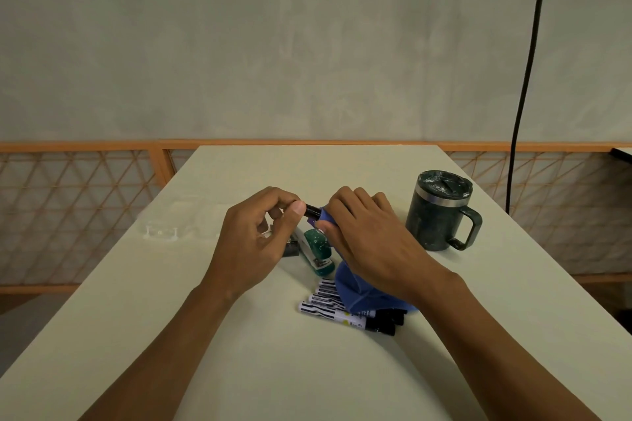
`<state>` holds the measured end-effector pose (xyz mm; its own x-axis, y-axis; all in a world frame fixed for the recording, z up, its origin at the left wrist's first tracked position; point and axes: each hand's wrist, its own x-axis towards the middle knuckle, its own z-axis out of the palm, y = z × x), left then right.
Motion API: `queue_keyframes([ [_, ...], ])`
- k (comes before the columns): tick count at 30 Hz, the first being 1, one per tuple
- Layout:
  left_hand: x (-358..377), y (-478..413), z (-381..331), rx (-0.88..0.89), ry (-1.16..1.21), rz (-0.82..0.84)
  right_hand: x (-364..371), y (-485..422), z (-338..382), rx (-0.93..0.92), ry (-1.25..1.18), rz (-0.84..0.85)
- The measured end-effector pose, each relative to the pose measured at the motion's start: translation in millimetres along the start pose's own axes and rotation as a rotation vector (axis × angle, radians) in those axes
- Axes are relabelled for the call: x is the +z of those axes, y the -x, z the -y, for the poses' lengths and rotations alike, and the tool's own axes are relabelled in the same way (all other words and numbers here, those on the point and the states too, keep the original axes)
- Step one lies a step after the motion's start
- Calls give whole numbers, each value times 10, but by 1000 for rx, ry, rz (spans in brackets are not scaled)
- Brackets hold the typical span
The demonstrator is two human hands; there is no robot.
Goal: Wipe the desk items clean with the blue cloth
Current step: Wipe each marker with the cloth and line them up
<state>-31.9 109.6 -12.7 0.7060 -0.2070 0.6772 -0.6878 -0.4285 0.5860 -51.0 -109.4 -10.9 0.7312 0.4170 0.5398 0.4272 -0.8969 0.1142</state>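
My left hand (254, 239) pinches the black capped end of a marker (312, 211) between thumb and fingers, above the desk. My right hand (369, 239) grips the blue cloth (355, 294), wrapped round the rest of that marker; the cloth's loose end hangs down onto the desk. Several white markers with black caps (345, 313) lie side by side under the cloth's edge. A green stapler (316, 249) lies on the desk below my hands, partly hidden by them. A dark, dusty mug with a lid (441, 212) stands at the right.
A small dark object (290, 249) lies beside the stapler under my left hand. The white desk (205, 335) has its left edge close to my left forearm. A black cable (523, 79) hangs down the wall at the right, behind the mug.
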Motion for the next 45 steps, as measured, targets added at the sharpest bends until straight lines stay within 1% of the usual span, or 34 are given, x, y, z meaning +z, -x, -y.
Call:
queue_keyframes([
  [4,-2,6,35,-25,12,5,-7,5,-28,7,-2,-17],
  [7,-7,16,46,-41,25,24,-8,18,-51,12,-36,35],
  [10,-60,4,39,-53,50,34,-59,35,-106,23,-129,119],
  [13,-134,-17,52,-74,76,44,-104,71,-154,19,-263,152],
  [15,-152,-17,62,-70,72,58,-103,84,-168,22,-306,176],
  [21,-90,-8,73,-66,47,71,-75,74,-88,26,-220,226],
  [28,-63,-4,7,-21,36,103,-142,4,-10,31,-341,250],
  [32,-97,-8,-5,-79,98,116,-153,-4,-8,28,-269,261],
  [36,-62,-14,40,-139,114,37,-146,-29,29,22,-241,257],
  [39,-57,-31,76,-137,98,8,-140,-15,19,31,-264,254],
  [43,-179,-76,153,-161,123,-92,-179,49,-51,58,-319,256],
  [45,-208,-82,173,-157,109,-111,-201,61,-64,55,-352,274],
])
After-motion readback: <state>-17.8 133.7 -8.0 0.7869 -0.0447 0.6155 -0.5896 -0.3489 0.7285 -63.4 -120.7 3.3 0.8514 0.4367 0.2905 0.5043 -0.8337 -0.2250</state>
